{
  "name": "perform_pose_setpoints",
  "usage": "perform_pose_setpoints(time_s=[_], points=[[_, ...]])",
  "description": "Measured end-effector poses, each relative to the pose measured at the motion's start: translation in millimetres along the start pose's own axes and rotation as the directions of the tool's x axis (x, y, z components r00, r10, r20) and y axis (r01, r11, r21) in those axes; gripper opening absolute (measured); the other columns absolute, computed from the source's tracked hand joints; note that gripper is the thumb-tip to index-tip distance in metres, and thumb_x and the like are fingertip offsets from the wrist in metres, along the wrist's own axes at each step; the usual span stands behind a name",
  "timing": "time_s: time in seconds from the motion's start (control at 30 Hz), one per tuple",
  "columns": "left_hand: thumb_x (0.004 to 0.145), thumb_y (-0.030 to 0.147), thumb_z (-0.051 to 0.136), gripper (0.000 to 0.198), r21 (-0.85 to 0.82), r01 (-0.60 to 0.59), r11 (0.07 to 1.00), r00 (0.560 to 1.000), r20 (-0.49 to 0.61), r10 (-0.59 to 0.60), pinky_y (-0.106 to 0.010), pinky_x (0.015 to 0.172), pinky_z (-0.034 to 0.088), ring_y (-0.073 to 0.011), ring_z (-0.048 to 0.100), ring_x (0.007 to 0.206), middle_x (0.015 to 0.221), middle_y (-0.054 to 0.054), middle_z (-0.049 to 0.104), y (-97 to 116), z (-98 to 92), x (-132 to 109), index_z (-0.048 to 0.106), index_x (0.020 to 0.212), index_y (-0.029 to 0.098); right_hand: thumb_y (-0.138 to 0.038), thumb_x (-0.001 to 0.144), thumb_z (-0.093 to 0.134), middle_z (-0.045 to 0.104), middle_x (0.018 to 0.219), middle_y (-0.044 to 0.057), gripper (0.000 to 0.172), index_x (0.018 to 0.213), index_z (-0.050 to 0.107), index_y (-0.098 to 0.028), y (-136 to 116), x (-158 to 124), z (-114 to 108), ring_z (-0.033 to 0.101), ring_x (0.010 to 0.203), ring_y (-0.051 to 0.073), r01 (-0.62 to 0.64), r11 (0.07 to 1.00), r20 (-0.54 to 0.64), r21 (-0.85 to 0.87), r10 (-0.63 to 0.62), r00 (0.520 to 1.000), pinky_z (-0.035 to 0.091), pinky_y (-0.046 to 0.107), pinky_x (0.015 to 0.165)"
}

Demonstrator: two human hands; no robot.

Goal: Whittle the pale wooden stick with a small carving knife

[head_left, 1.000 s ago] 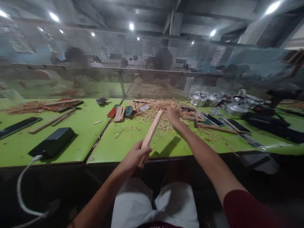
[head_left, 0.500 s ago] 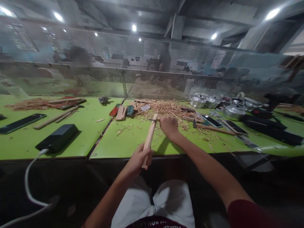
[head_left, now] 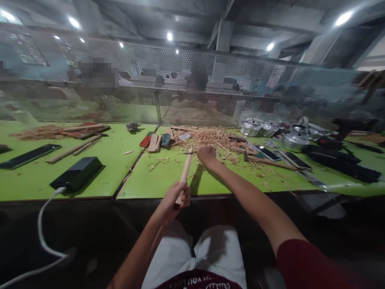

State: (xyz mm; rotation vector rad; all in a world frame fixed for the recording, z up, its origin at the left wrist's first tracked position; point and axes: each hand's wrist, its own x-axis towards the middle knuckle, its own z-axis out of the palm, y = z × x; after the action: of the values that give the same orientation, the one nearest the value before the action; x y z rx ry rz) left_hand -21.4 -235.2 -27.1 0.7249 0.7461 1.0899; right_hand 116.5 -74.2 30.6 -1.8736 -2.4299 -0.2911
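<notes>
Head view: left hand [head_left: 174,199] grips wooden stick [head_left: 184,175] over the table edge [head_left: 210,196]; right hand [head_left: 206,154] fisted at its tip, contents unclear.

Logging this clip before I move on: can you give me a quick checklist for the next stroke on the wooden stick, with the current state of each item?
1. Left hand grips the near end of the wooden stick: ok.
2. Right hand closed at the stick's far end: ok.
3. Blade or tool in the right hand: cannot tell, hidden by the fist.
4. Far end braced on the green table: cannot tell.
5. Wood shavings piled right behind the stroke area: not ok.
6. Phones lie apart from the stick: ok.
</notes>
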Motion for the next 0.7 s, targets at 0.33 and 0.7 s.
perform_pose_setpoints(time_s=[0.33,0.7], points=[[0.071,0.034,0.071,0.034,-0.022,-0.02,1.0,0.999,0.045,0.021,-0.018,0.037,0.016,-0.0027,0.026,0.03,0.04,0.012,0.037,4.7,3.3,-33.6,0.039,0.072,0.023,-0.019,0.1,0.049,0.078,0.114,0.019,0.038,0.121,0.08,-0.012,44.6,-9.3,-11.9,0.074,0.104,0.024,-0.217,0.976,-0.056,0.017,0.218,0.974,0.051,0.026,0.084],[0.071,0.035,0.071,0.033,0.063,-0.046,0.997,0.998,-0.039,0.049,-0.017,0.034,0.018,-0.0038,0.029,0.031,0.043,0.012,0.04,-16.7,2.0,-24.2,0.04,0.075,0.024,-0.011,0.1,0.039,0.076,0.101,0.025,0.04,0.112,0.077,-0.006,-3.9,-55.6,-29.4,0.075,0.101,0.029,0.006,0.997,-0.089,-0.071,-0.013,0.996,0.054,0.032,0.081]])
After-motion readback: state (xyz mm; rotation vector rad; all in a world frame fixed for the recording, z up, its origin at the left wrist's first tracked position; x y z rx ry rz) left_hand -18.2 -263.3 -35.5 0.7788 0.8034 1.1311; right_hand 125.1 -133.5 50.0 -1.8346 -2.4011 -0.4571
